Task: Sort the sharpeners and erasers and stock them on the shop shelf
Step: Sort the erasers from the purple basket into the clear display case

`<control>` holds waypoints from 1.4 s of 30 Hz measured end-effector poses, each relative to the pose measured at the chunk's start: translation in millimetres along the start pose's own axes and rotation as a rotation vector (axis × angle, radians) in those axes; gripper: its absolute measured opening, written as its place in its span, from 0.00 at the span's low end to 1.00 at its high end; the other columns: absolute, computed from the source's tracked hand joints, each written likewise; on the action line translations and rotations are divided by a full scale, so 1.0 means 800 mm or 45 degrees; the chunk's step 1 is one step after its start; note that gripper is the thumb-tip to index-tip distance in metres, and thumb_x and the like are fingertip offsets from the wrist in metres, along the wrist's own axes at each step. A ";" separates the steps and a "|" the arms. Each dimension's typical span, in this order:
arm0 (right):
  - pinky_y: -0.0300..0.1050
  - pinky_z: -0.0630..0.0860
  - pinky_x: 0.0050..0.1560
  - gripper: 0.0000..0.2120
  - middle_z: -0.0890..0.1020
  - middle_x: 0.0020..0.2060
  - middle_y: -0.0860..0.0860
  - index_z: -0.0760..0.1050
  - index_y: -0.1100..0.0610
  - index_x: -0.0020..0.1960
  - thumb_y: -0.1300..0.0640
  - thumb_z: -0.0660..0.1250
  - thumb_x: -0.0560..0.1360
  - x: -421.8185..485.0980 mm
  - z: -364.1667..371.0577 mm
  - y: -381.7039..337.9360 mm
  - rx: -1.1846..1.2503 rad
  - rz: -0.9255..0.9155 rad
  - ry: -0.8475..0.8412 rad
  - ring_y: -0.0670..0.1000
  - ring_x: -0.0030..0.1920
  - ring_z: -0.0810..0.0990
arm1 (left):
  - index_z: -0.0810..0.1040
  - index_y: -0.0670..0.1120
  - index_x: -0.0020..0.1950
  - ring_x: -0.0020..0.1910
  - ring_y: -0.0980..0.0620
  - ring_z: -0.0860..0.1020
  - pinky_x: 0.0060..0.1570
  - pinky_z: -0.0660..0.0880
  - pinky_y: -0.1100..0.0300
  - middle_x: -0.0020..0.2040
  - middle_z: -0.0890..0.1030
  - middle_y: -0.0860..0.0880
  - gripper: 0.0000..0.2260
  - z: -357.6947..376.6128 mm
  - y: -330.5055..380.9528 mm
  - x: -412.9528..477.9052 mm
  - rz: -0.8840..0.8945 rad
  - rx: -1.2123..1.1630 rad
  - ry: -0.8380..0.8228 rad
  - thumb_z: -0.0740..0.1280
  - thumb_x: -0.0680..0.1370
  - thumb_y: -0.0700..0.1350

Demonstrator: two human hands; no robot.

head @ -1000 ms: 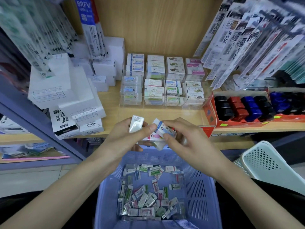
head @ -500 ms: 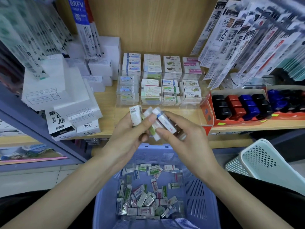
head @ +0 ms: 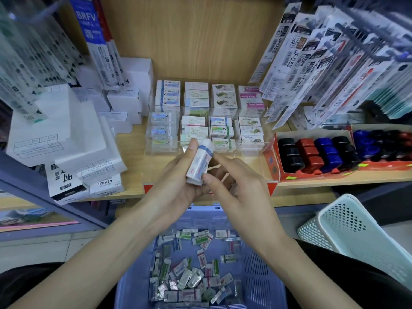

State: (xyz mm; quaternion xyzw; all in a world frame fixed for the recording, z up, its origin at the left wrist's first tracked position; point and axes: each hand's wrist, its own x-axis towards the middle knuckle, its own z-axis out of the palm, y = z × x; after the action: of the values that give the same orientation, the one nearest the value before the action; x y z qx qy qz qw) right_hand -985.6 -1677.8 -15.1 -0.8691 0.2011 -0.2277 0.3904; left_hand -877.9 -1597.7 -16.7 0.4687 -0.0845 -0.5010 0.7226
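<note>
Change | the erasers (head: 199, 160) that were fanned across both hands a second ago are now sitting as one squared stack | left hand (head: 178, 186) is gripping it, fingers curled round | right hand (head: 240, 188) is easing off, fingers loosely spread, thumb touching the stack's lower end | stack is hovering over the blue basket (head: 256, 275), near the clear shelf bins (head: 249, 148) | batch looking sorted, shelving likely next.

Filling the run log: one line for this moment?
left hand: grips erasers | right hand: relaxed, thumb touches them | basket: more below

Bare shelf (head: 138, 168) before clear organizer (head: 250, 150); white boxes (head: 66, 134) left, red tray (head: 273, 162) right
</note>
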 end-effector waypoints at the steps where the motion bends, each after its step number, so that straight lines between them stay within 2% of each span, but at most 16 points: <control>1: 0.45 0.74 0.37 0.18 0.75 0.38 0.45 0.73 0.48 0.64 0.48 0.64 0.75 0.002 0.000 0.002 0.004 0.012 0.031 0.47 0.36 0.74 | 0.75 0.41 0.60 0.39 0.53 0.82 0.39 0.81 0.59 0.41 0.82 0.48 0.24 0.001 0.001 0.002 0.000 0.019 -0.007 0.63 0.71 0.55; 5: 0.45 0.74 0.37 0.26 0.71 0.44 0.41 0.66 0.46 0.68 0.48 0.70 0.72 0.006 0.000 0.009 0.035 0.095 0.131 0.45 0.36 0.73 | 0.78 0.42 0.56 0.35 0.55 0.79 0.29 0.76 0.65 0.41 0.83 0.48 0.21 -0.003 0.002 0.011 -0.094 0.080 0.069 0.67 0.68 0.52; 7: 0.43 0.75 0.35 0.29 0.69 0.51 0.41 0.61 0.42 0.69 0.48 0.71 0.72 0.010 0.000 0.009 -0.160 -0.015 0.122 0.43 0.35 0.72 | 0.78 0.43 0.53 0.31 0.55 0.75 0.26 0.72 0.66 0.38 0.81 0.48 0.19 -0.007 0.001 0.014 -0.173 0.101 0.107 0.68 0.68 0.53; 10: 0.40 0.75 0.30 0.19 0.70 0.59 0.41 0.70 0.46 0.62 0.50 0.67 0.73 0.021 0.002 0.013 -0.476 -0.324 0.098 0.42 0.39 0.73 | 0.77 0.42 0.52 0.33 0.55 0.71 0.30 0.67 0.63 0.38 0.76 0.49 0.15 -0.013 0.000 0.018 -0.214 0.150 0.071 0.66 0.73 0.53; 14: 0.40 0.74 0.34 0.10 0.74 0.49 0.43 0.76 0.51 0.55 0.52 0.66 0.74 0.035 -0.002 0.028 -0.320 -0.452 0.070 0.42 0.43 0.75 | 0.77 0.41 0.52 0.30 0.56 0.71 0.22 0.67 0.66 0.36 0.76 0.48 0.17 -0.012 0.011 0.022 -0.268 0.109 0.122 0.67 0.71 0.53; 16: 0.35 0.73 0.39 0.08 0.76 0.45 0.43 0.75 0.49 0.51 0.55 0.70 0.73 0.045 -0.012 0.029 -0.020 -0.231 0.091 0.40 0.42 0.75 | 0.77 0.42 0.55 0.30 0.56 0.71 0.20 0.65 0.67 0.37 0.77 0.48 0.21 -0.015 0.023 0.024 -0.236 0.126 0.189 0.69 0.68 0.54; 18: 0.33 0.72 0.38 0.13 0.78 0.43 0.45 0.71 0.44 0.46 0.58 0.72 0.72 0.065 -0.026 0.037 0.265 0.134 0.177 0.40 0.39 0.76 | 0.76 0.42 0.56 0.30 0.56 0.71 0.19 0.64 0.67 0.39 0.77 0.48 0.24 -0.020 0.038 0.027 -0.180 0.144 0.245 0.71 0.65 0.54; 20: 0.34 0.70 0.34 0.11 0.78 0.43 0.50 0.71 0.45 0.44 0.56 0.72 0.72 0.094 -0.038 0.058 0.117 0.297 0.186 0.42 0.36 0.74 | 0.76 0.42 0.55 0.29 0.56 0.71 0.19 0.64 0.68 0.39 0.74 0.48 0.25 -0.023 0.052 0.029 -0.160 0.139 0.249 0.72 0.63 0.54; 22: 0.37 0.68 0.32 0.05 0.78 0.40 0.52 0.75 0.48 0.46 0.53 0.71 0.73 0.124 -0.044 0.077 -0.134 0.385 0.075 0.45 0.36 0.73 | 0.76 0.43 0.51 0.29 0.55 0.71 0.19 0.64 0.67 0.39 0.73 0.48 0.19 -0.023 0.061 0.030 -0.175 0.095 0.221 0.72 0.65 0.51; 24: 0.38 0.66 0.33 0.05 0.76 0.33 0.50 0.77 0.50 0.47 0.52 0.71 0.73 0.146 -0.041 0.093 -0.237 0.436 -0.026 0.49 0.36 0.73 | 0.75 0.42 0.50 0.29 0.54 0.72 0.20 0.64 0.66 0.40 0.73 0.47 0.16 -0.025 0.065 0.033 -0.212 0.038 0.184 0.67 0.65 0.46; 29: 0.52 0.71 0.59 0.07 0.74 0.30 0.43 0.77 0.49 0.46 0.48 0.72 0.71 0.168 -0.026 0.103 -0.467 0.415 -0.161 0.48 0.37 0.75 | 0.72 0.41 0.53 0.31 0.52 0.72 0.21 0.65 0.65 0.41 0.72 0.45 0.18 -0.028 0.065 0.043 -0.272 0.025 0.129 0.61 0.65 0.45; 31: 0.46 0.73 0.51 0.12 0.78 0.36 0.45 0.73 0.50 0.45 0.45 0.72 0.70 0.170 -0.022 0.098 -0.510 0.451 -0.128 0.48 0.40 0.76 | 0.72 0.40 0.53 0.32 0.52 0.72 0.21 0.65 0.65 0.41 0.73 0.45 0.18 -0.028 0.066 0.046 -0.258 0.012 0.113 0.62 0.66 0.44; 33: 0.42 0.68 0.41 0.13 0.79 0.40 0.47 0.71 0.51 0.45 0.44 0.71 0.71 0.171 -0.019 0.092 -0.584 0.466 -0.120 0.47 0.41 0.74 | 0.73 0.39 0.55 0.33 0.52 0.73 0.21 0.66 0.65 0.43 0.75 0.44 0.18 -0.030 0.067 0.049 -0.243 -0.007 0.100 0.63 0.67 0.44; 38: 0.43 0.63 0.45 0.11 0.75 0.55 0.48 0.80 0.53 0.49 0.47 0.64 0.77 0.163 -0.019 0.095 -0.925 0.284 -0.282 0.49 0.49 0.75 | 0.77 0.40 0.53 0.35 0.52 0.79 0.23 0.72 0.66 0.40 0.82 0.46 0.15 -0.036 0.063 0.054 -0.179 0.082 0.108 0.67 0.69 0.44; 40: 0.45 0.70 0.51 0.11 0.72 0.59 0.46 0.79 0.50 0.57 0.50 0.65 0.77 0.153 -0.025 0.090 -0.747 0.158 -0.137 0.48 0.48 0.76 | 0.78 0.42 0.51 0.35 0.52 0.81 0.24 0.73 0.67 0.38 0.83 0.46 0.14 -0.036 0.061 0.055 -0.118 0.151 0.140 0.68 0.67 0.44; 42: 0.43 0.74 0.48 0.17 0.71 0.58 0.42 0.74 0.48 0.63 0.57 0.67 0.76 0.149 -0.034 0.073 -0.185 -0.010 -0.112 0.47 0.38 0.75 | 0.78 0.42 0.52 0.36 0.52 0.81 0.25 0.73 0.67 0.40 0.83 0.46 0.15 -0.037 0.060 0.057 -0.081 0.190 0.169 0.69 0.66 0.44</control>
State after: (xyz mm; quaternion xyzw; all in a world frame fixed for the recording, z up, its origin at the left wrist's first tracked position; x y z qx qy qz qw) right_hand -913.5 -1792.7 -15.8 -0.9050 0.1964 -0.1754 0.3341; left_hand -807.7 -1613.7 -12.3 0.5559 -0.0586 -0.4838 0.6735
